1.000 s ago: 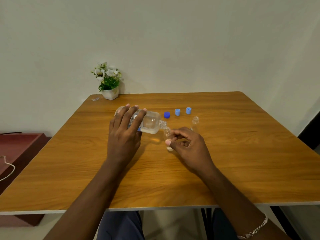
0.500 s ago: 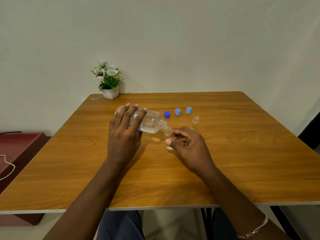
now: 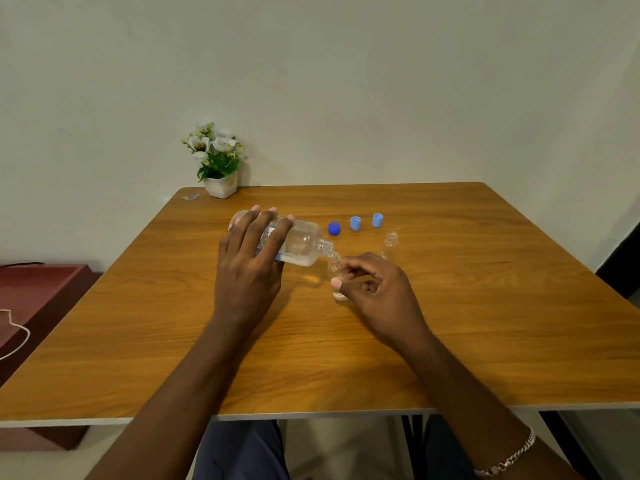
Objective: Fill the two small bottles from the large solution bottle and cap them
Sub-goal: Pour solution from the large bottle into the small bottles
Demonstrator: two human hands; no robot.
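Left hand (image 3: 247, 271) grips tipped solution bottle (image 3: 298, 245), neck over vial (image 3: 336, 278); right hand (image 3: 375, 292) pinches vial upright, steadying pour.

I count one large clear plastic bottle (image 3: 301, 245), two small clear bottles (image 3: 335, 268) (image 3: 390, 242), one dark blue round cap (image 3: 334, 229), two light blue round caps (image 3: 355, 223) (image 3: 377, 220) to its right, and one white-potted flower plant (image 3: 220, 161) far left.
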